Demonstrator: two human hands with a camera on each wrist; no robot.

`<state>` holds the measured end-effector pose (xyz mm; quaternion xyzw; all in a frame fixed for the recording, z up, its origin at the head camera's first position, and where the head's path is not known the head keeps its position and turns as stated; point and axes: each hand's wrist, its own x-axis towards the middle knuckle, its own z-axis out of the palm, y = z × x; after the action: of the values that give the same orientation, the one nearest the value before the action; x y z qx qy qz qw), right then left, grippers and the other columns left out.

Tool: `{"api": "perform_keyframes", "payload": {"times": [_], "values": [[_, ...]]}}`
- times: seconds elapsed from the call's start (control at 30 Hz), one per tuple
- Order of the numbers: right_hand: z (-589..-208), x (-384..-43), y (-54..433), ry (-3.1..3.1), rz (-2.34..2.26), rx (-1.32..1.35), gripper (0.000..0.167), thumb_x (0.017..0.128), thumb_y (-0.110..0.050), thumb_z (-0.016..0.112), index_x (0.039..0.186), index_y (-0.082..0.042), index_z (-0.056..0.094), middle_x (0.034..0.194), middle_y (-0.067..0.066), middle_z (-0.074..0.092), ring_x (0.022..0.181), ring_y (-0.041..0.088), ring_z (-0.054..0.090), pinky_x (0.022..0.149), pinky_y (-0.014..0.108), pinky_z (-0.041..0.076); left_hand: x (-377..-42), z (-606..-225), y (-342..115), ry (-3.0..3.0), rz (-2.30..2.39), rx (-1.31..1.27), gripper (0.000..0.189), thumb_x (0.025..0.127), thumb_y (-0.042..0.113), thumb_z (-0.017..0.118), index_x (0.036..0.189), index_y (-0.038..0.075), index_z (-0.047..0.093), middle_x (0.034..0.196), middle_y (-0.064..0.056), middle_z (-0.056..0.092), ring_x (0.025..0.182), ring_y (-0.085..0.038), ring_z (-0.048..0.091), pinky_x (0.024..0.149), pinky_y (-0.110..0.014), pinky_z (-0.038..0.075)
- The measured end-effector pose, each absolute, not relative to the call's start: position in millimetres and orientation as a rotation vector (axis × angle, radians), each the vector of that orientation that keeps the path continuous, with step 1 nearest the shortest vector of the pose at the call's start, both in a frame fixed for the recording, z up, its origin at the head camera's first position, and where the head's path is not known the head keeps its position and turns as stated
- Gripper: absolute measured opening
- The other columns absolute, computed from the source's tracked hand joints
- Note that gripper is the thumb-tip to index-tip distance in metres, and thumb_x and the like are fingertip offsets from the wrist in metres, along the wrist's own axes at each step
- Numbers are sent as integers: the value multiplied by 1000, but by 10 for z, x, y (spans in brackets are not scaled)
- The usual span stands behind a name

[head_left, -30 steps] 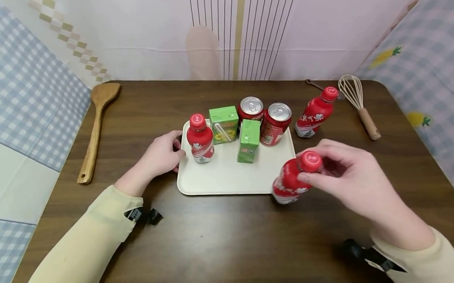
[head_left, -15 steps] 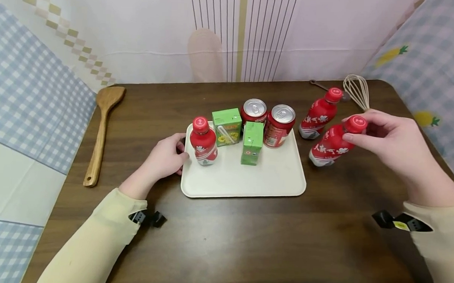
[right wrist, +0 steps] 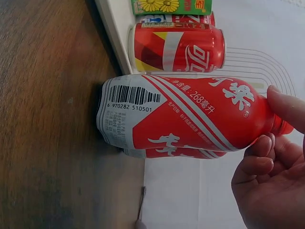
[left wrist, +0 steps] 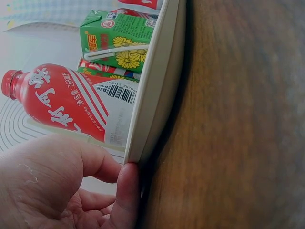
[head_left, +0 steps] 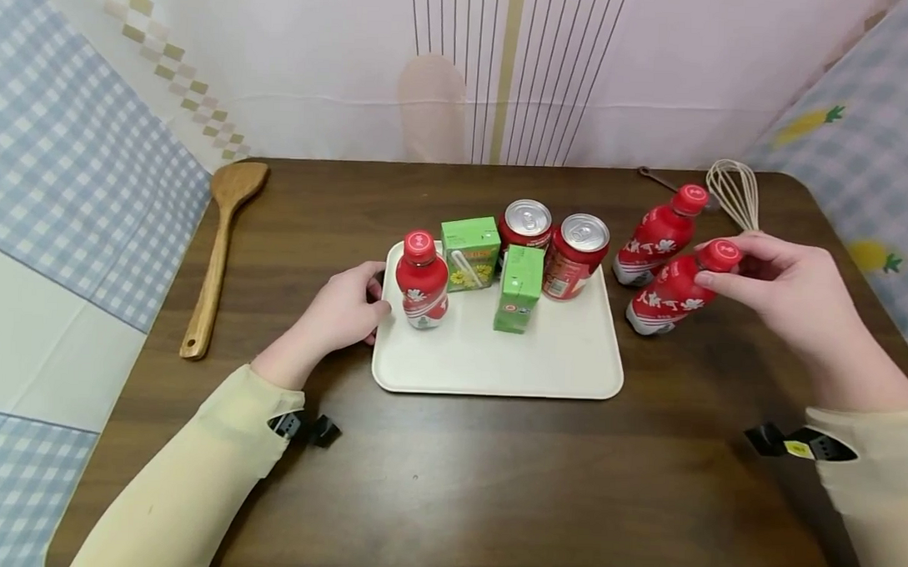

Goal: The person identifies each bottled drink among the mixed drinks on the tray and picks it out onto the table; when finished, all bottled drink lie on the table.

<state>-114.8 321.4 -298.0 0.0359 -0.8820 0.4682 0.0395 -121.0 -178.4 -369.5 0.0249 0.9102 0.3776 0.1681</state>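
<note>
At the neck, just under the cap, my right hand [head_left: 784, 287] pinches a red soda bottle [head_left: 667, 299]. The bottle stands on the table right of the cream tray [head_left: 496, 377], close beside another red bottle [head_left: 654, 240]. My left hand [head_left: 345, 307] grips the tray's left rim, with thumb and fingers at the edge in the left wrist view. On the tray are a third red bottle [head_left: 422, 286], two green juice boxes, one with a straw [head_left: 470, 255] and one nearer [head_left: 519, 290], and two red cans, one at the back [head_left: 527, 219] and one on the right [head_left: 575, 258].
A wooden spatula [head_left: 218, 259] lies along the table's left side. Behind the right-hand bottles lie a whisk [head_left: 735, 193], its handle hidden by my right hand, and a thin metal utensil [head_left: 656, 180]. A white patterned cloth [head_left: 341, 79] hangs at the table's back edge.
My right hand has carried its bottle away from the tray's front right corner, right and back, to beside the other bottle. My left hand stays on the tray rim; the camera view shifts slightly.
</note>
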Motion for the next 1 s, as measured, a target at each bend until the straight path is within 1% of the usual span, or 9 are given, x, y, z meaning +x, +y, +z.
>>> {"api": "perform_keyframes", "payload": {"times": [0.23,0.47,0.57,0.63,0.7,0.73,0.83,0.9,1.0], "values": [[-2998,-1096,3257,-2760,1351,55,27,88,-15,82,113,-11,73,85,-19,66,73,3,58,61,10,50,-1236,-3694,-1741,2594,1071,97,59,97,13,58,153,6,41,107,-15,57,61,-25,67,54,-33,61],[-3016,-1122,3222,-2785,1323,91,25,89,-13,81,113,-14,73,86,-23,67,73,1,59,62,10,50,-1211,-3700,-1788,2598,1070,77,59,97,13,58,153,5,41,107,-15,57,61,-25,67,54,-33,61],[-3020,-1119,3200,-2770,1322,113,32,89,-13,81,120,-15,72,88,-21,66,75,1,58,63,9,49,-1205,-3695,-1797,2605,1068,70,60,97,13,59,153,5,40,107,-15,57,61,-25,67,54,-33,61],[-3019,-1092,3176,-2719,1338,134,39,89,-11,80,126,-15,71,90,-16,64,77,3,57,63,8,48,-1205,-3691,-1794,2605,1067,72,60,97,13,58,154,5,40,108,-15,57,61,-25,67,54,-33,61],[-3006,-1049,3125,-2558,1481,166,44,88,-2,78,131,-8,69,92,-8,61,80,7,55,64,8,48,-1205,-3688,-1789,2600,1068,75,60,97,13,58,154,5,40,108,-15,57,62,-25,67,54,-33,61],[-2987,-1017,3084,-2458,1549,173,44,87,2,76,131,-5,69,92,-3,60,81,10,54,64,9,47,-1206,-3686,-1786,2597,1069,78,60,97,13,58,154,5,40,108,-15,57,62,-25,67,54,-33,61],[-2895,-907,2917,-2103,1763,240,39,85,13,71,124,9,67,90,6,57,84,17,51,66,14,47,-1209,-3682,-1783,2591,1073,80,60,97,13,58,154,5,40,108,-16,56,63,-26,67,55,-33,61],[-2814,-836,2771,-1933,1865,321,35,84,17,68,119,17,65,88,9,59,82,19,52,67,16,48,-1210,-3686,-1788,2591,1074,80,60,97,13,58,154,5,39,108,-16,56,63,-26,67,55,-32,61],[-2732,-759,2567,-1906,1909,504,33,81,22,65,114,24,62,86,10,64,79,19,56,67,18,50,-1209,-3699,-1798,2589,1068,72,60,98,13,58,154,5,39,109,-16,56,63,-26,67,55,-33,61]]}}
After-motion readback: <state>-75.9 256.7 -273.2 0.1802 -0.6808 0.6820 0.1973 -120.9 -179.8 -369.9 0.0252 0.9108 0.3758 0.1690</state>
